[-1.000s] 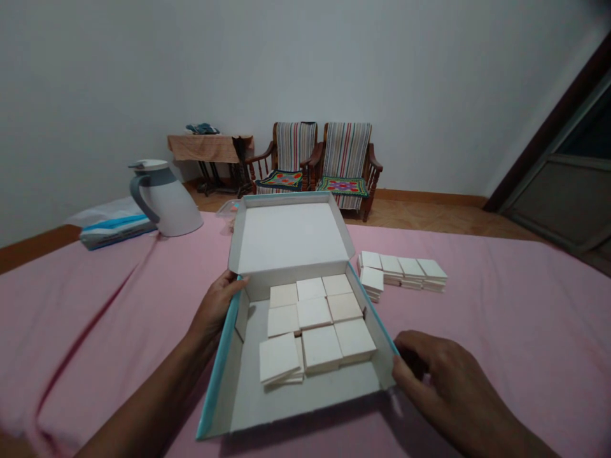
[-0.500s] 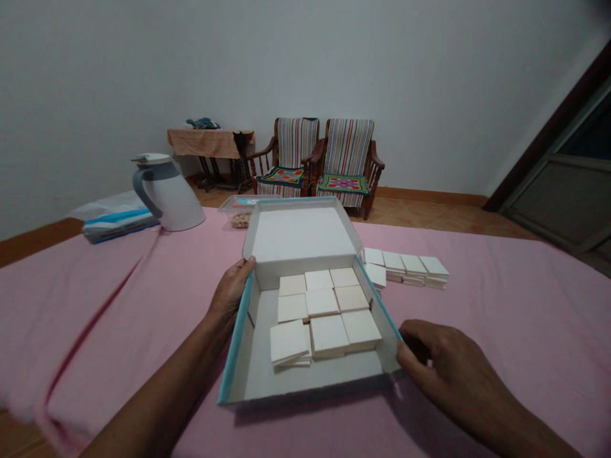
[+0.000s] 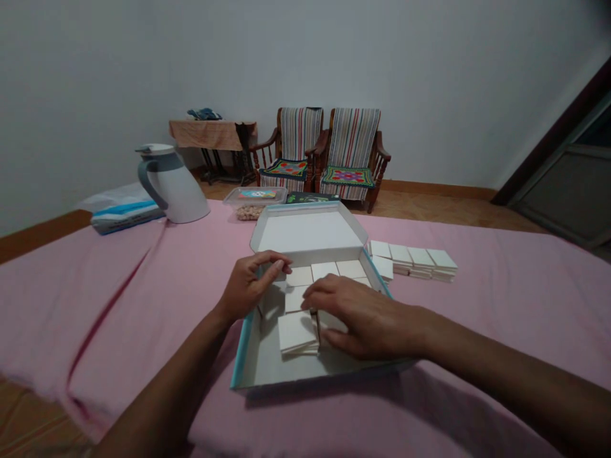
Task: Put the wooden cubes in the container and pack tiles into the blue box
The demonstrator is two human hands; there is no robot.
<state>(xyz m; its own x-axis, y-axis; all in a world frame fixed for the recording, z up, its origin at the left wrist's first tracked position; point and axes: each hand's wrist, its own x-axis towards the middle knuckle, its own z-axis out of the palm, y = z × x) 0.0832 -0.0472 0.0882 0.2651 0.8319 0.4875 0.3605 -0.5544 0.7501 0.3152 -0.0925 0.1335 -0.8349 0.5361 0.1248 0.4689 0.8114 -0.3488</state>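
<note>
A shallow cardboard box [image 3: 242, 352] with a light-blue outside and white inside rests on the pink cloth, its lid [image 3: 310, 229] tipped back. Inside lie several stacks of square white tiles [image 3: 296, 332], set roughly in rows; the front-left stack sits askew. My left hand [image 3: 251, 283] reaches over the box's left wall, fingers extended by the back-left tiles, holding nothing visible. Over the middle and right stacks is my right hand [image 3: 360, 318], thumb and fingers apart; it covers some tiles, and whether the fingertips touch them is hard to tell.
More stacked white tiles [image 3: 420, 259] stand in a row right of the box. Behind it are a clear tub [image 3: 251, 207] of small brownish pieces and a dark flat box [image 3: 312, 198]. A white-grey jug [image 3: 179, 191] and a blue-white package [image 3: 126, 217] stand at left.
Both hands have let go of the box's sides. My left hand moved over the left wall, and my right hand swung left over the tiles. The box now rests lower on the cloth.
</note>
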